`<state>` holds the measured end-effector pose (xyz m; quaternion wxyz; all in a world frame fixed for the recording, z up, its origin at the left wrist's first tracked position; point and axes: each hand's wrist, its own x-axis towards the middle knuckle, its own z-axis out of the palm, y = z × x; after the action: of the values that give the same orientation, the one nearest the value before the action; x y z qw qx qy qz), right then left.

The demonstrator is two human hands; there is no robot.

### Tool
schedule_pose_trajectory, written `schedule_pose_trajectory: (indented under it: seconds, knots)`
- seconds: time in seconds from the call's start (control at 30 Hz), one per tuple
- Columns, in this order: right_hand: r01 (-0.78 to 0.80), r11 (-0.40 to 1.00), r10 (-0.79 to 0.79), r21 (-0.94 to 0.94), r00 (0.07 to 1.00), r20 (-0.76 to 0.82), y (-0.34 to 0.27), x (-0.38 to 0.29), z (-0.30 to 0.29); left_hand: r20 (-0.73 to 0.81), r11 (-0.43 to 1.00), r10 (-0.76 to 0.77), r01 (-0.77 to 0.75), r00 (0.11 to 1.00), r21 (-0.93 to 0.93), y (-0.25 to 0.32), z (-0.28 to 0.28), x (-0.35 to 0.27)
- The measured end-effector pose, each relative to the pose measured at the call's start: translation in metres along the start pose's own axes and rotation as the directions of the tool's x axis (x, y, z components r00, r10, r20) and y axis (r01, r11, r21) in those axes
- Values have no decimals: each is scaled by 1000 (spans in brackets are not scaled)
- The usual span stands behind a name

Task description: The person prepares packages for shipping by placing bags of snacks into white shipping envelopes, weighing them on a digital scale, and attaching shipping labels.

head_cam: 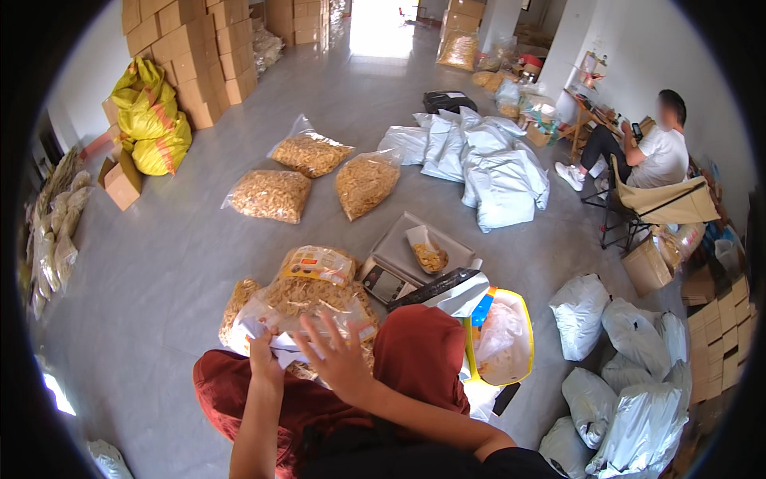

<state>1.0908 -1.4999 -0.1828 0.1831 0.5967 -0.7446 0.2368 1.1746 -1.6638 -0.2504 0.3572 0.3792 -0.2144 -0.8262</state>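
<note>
Crumpled white paper or plastic (286,351) is pinched in my left hand (265,358) above my lap. My right hand (338,362) is beside it with fingers spread and nothing held. Just beyond both hands, clear bags of dried yellowish slices (272,296) are piled up, the top one bearing a printed label (317,265). Past them sits a digital scale (389,239), its metal pan carrying a scoop (428,250) with some slices inside. My hands partly hide the lower bags.
Three filled clear bags (272,194) lie ahead on the floor. Grey mailing bags (473,152) are heaped ahead right, with several more (631,389) at right. A yellow-rimmed bin (529,335) stands by my knee. A person (661,143) sits at right. Cartons (185,60) are stacked at left.
</note>
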Motion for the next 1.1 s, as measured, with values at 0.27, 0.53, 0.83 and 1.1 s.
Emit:
schedule_pose_trajectory:
  seconds: [0.27, 0.53, 0.83, 1.1]
  knots:
    - [5, 993, -28, 115, 981, 193, -9, -10, 9, -33, 999, 5, -7, 999, -51, 5, -11, -28]
    - [87, 990, -96, 106, 992, 84, -24, -19, 15, -31, 999, 40, -39, 999, 36, 15, -22, -40]
    - [243, 968, -241, 57, 970, -42, -43, -40, 19, -170, 969, 218, -192, 961, 157, 24, -23, -34]
    - [464, 847, -446, 260, 886, -128, -60, -52, 23, -139, 959, 250, -224, 958, 176, 43, -20, -42]
